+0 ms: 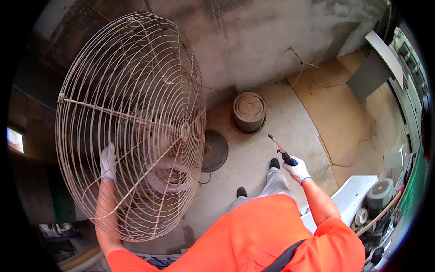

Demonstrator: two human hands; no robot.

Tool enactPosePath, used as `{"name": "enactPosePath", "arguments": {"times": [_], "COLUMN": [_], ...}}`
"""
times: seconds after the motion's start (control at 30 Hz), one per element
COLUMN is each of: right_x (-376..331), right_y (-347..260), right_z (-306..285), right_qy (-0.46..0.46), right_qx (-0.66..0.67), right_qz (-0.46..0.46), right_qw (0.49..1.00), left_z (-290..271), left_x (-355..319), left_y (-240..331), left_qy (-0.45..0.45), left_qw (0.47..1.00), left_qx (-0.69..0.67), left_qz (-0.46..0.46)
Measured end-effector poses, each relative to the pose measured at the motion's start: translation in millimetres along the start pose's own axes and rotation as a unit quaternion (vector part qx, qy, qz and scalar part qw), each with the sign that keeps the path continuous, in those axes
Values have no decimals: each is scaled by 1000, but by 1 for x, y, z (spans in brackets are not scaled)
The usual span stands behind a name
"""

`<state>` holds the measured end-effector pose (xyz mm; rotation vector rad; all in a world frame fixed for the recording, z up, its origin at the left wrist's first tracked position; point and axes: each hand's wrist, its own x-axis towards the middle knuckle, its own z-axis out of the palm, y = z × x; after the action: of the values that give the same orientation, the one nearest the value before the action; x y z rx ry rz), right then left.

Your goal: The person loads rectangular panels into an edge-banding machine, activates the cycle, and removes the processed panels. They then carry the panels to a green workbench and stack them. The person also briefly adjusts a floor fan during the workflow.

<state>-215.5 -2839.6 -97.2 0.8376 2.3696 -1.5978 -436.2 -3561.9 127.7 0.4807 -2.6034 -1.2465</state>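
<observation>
A large round wire fan guard (131, 122), cream-coloured and domed, is held up in front of me on the left. My left hand (108, 162), in a white glove, grips its rim from behind the wires. My right hand (297, 170), also gloved, holds a screwdriver (282, 151) with a dark and blue handle, its shaft pointing up and away over the concrete floor. The two hands are well apart.
An upturned grey bucket (248, 111) stands on the floor by the wall, a dark round fan base (214, 150) beside it. A white box (351, 195) and a motor (379, 191) lie at the right. My feet (274, 163) stand between them.
</observation>
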Motion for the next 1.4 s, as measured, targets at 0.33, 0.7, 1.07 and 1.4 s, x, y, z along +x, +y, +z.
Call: {"name": "enactPosePath", "arguments": {"times": [0.33, 0.7, 1.07, 1.4], "right_x": [71, 89, 40, -23], "right_y": [60, 58, 33, 30], "right_z": [1, -33, 4, 43], "right_qy": [-66, -56, 29, 208], "right_qx": [6, -130, -119, 36], "right_qz": [-39, -63, -62, 44], "right_qw": [997, 988, 991, 976], "left_z": [24, 331, 418, 496], "left_x": [-492, -606, -304, -98], "left_y": [-368, -297, -315, -211], "left_qy": [210, -251, -245, -446], "left_qw": [810, 842, 934, 894], "left_qx": [-202, -111, -84, 34], "left_qz": [-509, -465, -248, -12]}}
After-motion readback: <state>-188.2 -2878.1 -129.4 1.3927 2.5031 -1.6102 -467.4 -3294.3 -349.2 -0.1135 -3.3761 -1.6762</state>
